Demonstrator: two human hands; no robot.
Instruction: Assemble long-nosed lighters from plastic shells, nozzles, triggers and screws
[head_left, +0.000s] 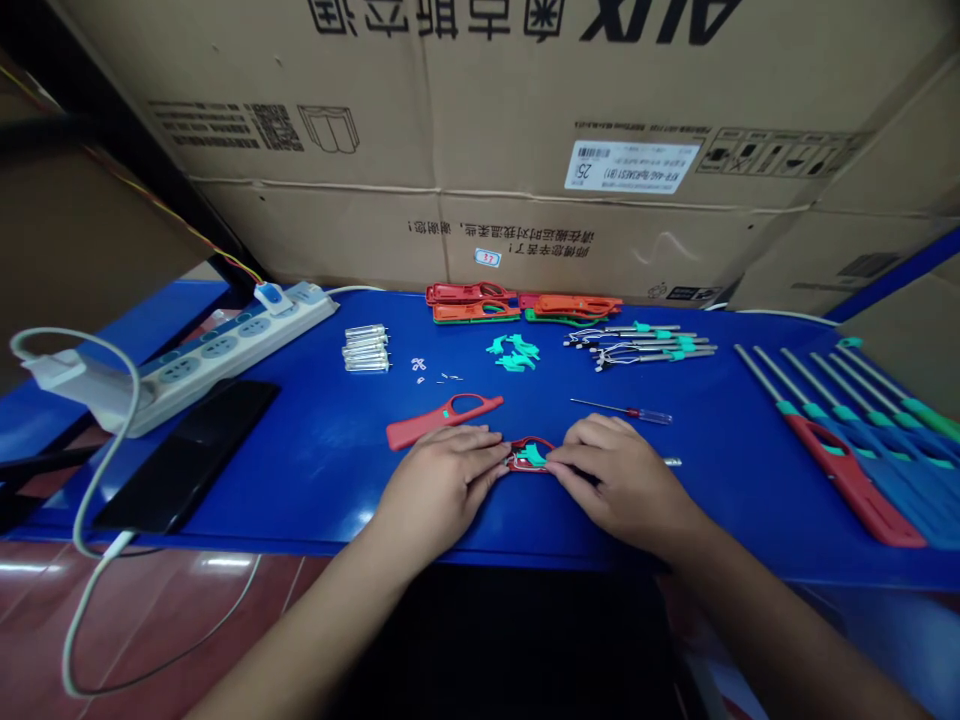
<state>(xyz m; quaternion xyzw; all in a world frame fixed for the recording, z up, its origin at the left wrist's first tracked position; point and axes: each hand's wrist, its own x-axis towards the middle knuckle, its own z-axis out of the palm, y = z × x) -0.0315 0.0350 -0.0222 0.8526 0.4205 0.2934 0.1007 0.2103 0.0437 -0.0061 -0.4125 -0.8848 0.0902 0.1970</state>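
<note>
Both hands bend over a red lighter shell half (pixel 517 466) lying on the blue table, with a teal trigger (pixel 532 455) and a thin white wire inside it. My left hand (pixel 448 478) is closed around the shell's left end. At the other end, my right hand (pixel 616 478) pinches the shell by the trigger; a metal tube tip (pixel 673 462) sticks out beyond that hand. Just behind my left hand lies the matching red shell half (pixel 431 422). A screwdriver (pixel 626 410) with a clear and red handle rests behind my right hand.
Behind are clear fuel tubes (pixel 366 350), small white parts (pixel 418 366), teal triggers (pixel 516 352), wired metal tubes (pixel 660 345) and stacked shells (pixel 480 303). Assembled lighters (pixel 855 480) lie right. A power strip (pixel 225 350) and black phone (pixel 187 455) with cables are left. A cardboard box (pixel 480 130) stands behind.
</note>
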